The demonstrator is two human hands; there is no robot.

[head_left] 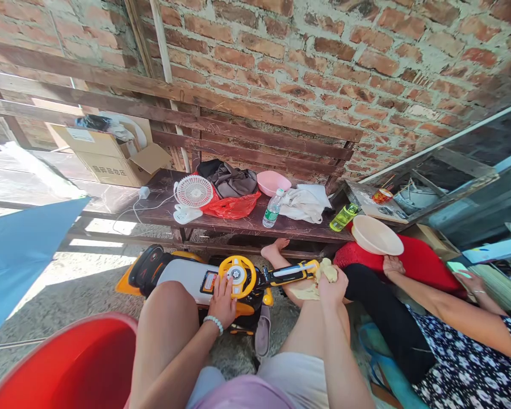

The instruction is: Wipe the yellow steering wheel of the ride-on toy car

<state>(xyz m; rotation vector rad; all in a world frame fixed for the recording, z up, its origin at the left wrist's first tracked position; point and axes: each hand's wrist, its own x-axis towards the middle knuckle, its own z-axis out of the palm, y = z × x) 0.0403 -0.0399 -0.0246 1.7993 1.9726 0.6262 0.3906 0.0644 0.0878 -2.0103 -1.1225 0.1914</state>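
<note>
A ride-on toy excavator (183, 275) in yellow, black and grey stands in front of my knees. My left hand (223, 301), with a beaded bracelet at the wrist, lies on the lower left of its yellow steering wheel (252, 267), fingers stretched out. My right hand (334, 287) is closed around a crumpled pale yellow cloth (327, 269), at the far end of the toy's digger arm (292, 274). Some of the cloth bunches above my fingers. Whether it touches the arm's tip I cannot tell.
Ahead, a dark wooden bench (162, 196) holds a small fan (195, 191), a water bottle (273, 208) and a carton (106, 156). A red tub (63, 363) stands at my left. On the right sits another person, one hand at a pale basin (378, 235).
</note>
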